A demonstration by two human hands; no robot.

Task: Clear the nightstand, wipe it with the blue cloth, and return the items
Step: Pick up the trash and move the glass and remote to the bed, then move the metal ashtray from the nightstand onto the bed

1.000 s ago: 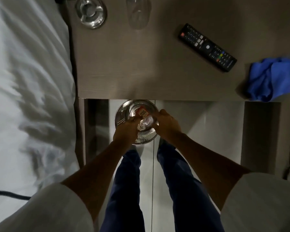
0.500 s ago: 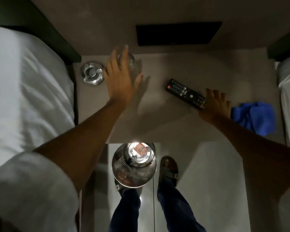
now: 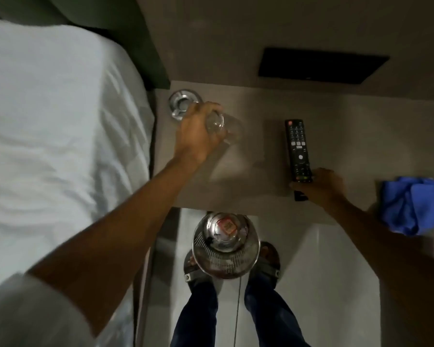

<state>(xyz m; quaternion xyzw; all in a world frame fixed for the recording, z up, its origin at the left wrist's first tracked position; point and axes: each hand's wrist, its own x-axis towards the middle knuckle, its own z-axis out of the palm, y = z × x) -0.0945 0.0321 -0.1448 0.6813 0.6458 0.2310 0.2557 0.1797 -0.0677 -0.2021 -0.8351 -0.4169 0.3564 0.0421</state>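
The grey-brown nightstand stands between two beds. My left hand is closed around a clear drinking glass, which is tilted and lifted off the top. A glass ashtray sits at the back left corner, partly behind that hand. My right hand grips the near end of the black remote control, which points away from me. The crumpled blue cloth lies at the nightstand's right front corner, just right of my right forearm.
A shiny metal waste bin with scraps inside stands on the floor by my feet, in front of the nightstand. A white bed fills the left side. A dark panel is set in the wall behind.
My left hand closed on the glass and tipped it up. My right hand took hold of the remote, which has turned to point away from me.
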